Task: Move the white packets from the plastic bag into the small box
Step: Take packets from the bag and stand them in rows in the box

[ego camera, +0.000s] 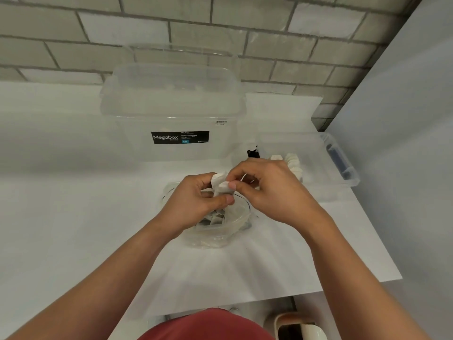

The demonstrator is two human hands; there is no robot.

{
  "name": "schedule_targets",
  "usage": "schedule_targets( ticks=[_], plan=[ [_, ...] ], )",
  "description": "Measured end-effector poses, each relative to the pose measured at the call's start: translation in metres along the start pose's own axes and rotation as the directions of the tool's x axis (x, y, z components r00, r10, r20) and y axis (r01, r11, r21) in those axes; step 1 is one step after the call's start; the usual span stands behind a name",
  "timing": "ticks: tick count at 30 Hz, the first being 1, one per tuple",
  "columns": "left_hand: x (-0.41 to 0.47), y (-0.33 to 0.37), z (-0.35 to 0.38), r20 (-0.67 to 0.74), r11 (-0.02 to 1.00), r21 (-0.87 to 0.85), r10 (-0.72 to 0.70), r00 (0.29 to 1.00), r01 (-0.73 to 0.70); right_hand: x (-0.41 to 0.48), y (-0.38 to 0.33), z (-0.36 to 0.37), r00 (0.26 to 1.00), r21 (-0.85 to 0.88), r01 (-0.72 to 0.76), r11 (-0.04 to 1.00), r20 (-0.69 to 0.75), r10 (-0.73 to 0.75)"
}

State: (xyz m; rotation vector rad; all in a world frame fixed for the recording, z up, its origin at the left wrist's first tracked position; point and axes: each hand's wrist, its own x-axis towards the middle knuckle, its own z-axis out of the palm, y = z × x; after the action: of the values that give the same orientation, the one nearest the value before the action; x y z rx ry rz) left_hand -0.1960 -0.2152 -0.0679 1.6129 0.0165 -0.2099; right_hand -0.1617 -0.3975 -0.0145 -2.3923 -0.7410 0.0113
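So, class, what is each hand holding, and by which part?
The left hand grips a bunch of white packets by their lower ends; the right hand pinches the top edge of one, above the plastic bag.

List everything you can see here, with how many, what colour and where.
big box: one, clear with a black label, lidded, back of table
small box: one, clear with a blue latch, right of the hands
boxed packets: a row, white, in the small box; count unclear
bag: one, clear, on the table under the hands
bagged packets: several, white, in the bag
held packets: a few, white, above the bag
black item: one, by the small box's left end; unclear what
table: one, white
wall: grey brick, behind
cup: one, cream, bottom right, below the table edge
shirt: red, bottom edge
left hand: pinches the held packets
right hand: pinches the held packets
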Motion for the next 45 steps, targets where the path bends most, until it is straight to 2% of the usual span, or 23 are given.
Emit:
schedule_targets(
  ticks=[3,7,10,12,14,16,19,24,29,32,38,45],
  plan=[
    [0.005,0.002,0.007,-0.007,0.999,0.031,-0.018,1.0,0.018,-0.002,0.005,-0.009,1.0,-0.058,0.016,0.998,-0.01,-0.016],
    [0.009,0.003,0.016,-0.013,0.998,0.05,-0.034,0.999,0.034,-0.009,0.016,-0.034,0.997,0.009,-0.032,0.999,-0.064,0.032],
    [0.011,0.002,0.025,-0.057,0.998,0.052,-0.033,0.998,0.036,-0.012,0.033,-0.059,0.965,0.046,-0.035,0.998,-0.257,0.046],
    [0.013,0.003,0.031,-0.079,0.998,0.046,-0.034,0.996,0.038,-0.013,0.05,-0.078,0.896,0.037,-0.016,0.999,-0.443,0.031],
    [0.015,0.006,0.037,-0.094,0.999,0.026,-0.025,0.995,0.028,-0.013,0.072,-0.096,0.85,0.021,-0.054,0.998,-0.523,0.057],
    [0.017,0.008,0.042,-0.114,1.0,0.01,-0.013,0.993,0.014,-0.012,0.1,-0.108,0.881,-0.017,-0.181,0.983,-0.446,0.155],
    [0.022,0.01,0.05,-0.123,1.0,-0.006,-0.002,0.992,0.002,-0.009,0.139,-0.114,0.927,-0.198,-0.329,0.923,-0.252,0.276],
    [0.027,0.013,0.068,-0.155,1.0,0.014,0.008,0.988,-0.006,0.007,0.176,-0.103,0.951,-0.386,-0.261,0.885,0.056,0.305],
    [0.026,0.014,0.081,-0.176,1.0,0.021,0.014,0.984,-0.011,0.029,0.195,-0.086,0.872,-0.428,-0.235,0.872,0.303,0.384],
    [0.023,0.013,0.086,-0.208,1.0,0.01,0.009,0.978,-0.008,0.036,0.205,-0.074,0.848,-0.464,-0.191,0.865,0.367,0.384],
    [0.018,0.009,0.093,-0.246,1.0,0.014,-0.005,0.969,0.009,0.045,0.217,-0.071,0.873,-0.432,-0.241,0.869,0.295,0.389],
    [0.017,0.005,0.097,-0.256,1.0,0.0,-0.021,0.966,0.022,0.04,0.211,-0.093,0.835,-0.202,-0.307,0.93,0.412,0.365]
  ],
)
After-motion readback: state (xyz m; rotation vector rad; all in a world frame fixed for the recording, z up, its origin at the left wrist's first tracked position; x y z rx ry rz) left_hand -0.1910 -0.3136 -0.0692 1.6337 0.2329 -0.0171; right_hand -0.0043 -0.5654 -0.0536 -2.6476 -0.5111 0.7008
